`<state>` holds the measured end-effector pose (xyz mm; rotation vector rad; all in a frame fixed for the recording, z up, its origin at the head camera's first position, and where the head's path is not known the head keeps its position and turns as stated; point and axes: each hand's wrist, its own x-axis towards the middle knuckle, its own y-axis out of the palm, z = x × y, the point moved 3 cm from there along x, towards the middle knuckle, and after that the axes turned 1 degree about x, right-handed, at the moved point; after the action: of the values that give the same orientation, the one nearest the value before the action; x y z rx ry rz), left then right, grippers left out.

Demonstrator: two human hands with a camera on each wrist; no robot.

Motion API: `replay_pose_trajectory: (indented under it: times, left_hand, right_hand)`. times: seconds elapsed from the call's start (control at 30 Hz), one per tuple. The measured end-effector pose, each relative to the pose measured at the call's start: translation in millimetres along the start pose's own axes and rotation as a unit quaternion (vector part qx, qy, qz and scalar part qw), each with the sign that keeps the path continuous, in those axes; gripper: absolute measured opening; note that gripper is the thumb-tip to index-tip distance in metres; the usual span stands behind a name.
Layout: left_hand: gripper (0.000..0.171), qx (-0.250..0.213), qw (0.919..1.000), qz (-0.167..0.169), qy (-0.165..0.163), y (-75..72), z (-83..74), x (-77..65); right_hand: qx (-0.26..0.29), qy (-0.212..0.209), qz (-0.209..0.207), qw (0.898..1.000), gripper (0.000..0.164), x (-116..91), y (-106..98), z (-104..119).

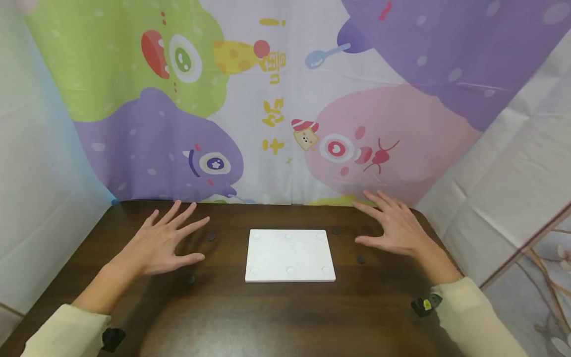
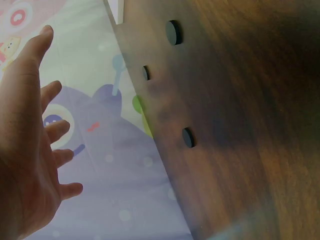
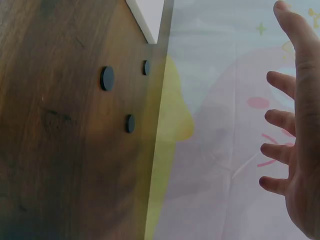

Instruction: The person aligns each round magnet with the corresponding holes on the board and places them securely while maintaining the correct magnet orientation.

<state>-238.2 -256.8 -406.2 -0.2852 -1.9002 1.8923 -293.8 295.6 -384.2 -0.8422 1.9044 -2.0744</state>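
A white rectangular board (image 1: 290, 254) with several shallow round recesses lies flat on the dark wooden table. My left hand (image 1: 162, 243), fingers spread and straight, hovers left of the board and holds nothing. Small black discs stand out below it in the left wrist view: a near disc (image 2: 174, 32), a smaller-looking disc (image 2: 146, 73) and another disc (image 2: 188, 137). On the board's right, my right hand (image 1: 394, 228) is also spread above the table, with nothing in it. The right wrist view shows three more discs: one (image 3: 107, 78), a second (image 3: 146, 67) and a third (image 3: 130, 123).
Behind the brown table (image 1: 285, 317) hangs a cartoon-printed curtain (image 1: 276, 183). Pale cloth walls (image 1: 44, 173) flank both sides. Each sleeve carries a dark strap at the wrist, such as the right strap (image 1: 419, 307).
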Motion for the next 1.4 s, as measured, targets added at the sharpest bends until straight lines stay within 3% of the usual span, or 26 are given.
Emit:
replay_pose_trajectory:
  times: [1.0,1.4]
  left_hand:
    - [0.085,-0.031,0.9995,-0.001,0.011,11.8,-14.8,4.5]
    - [0.082,-0.033,0.9994,0.001,0.006,15.6,-14.6,-2.4]
  right_hand:
    - [0.074,-0.006,-0.024,0.997,0.087,3,17,19]
    - [0.104,-0.016,-0.018,0.994,0.089,7,29,32]
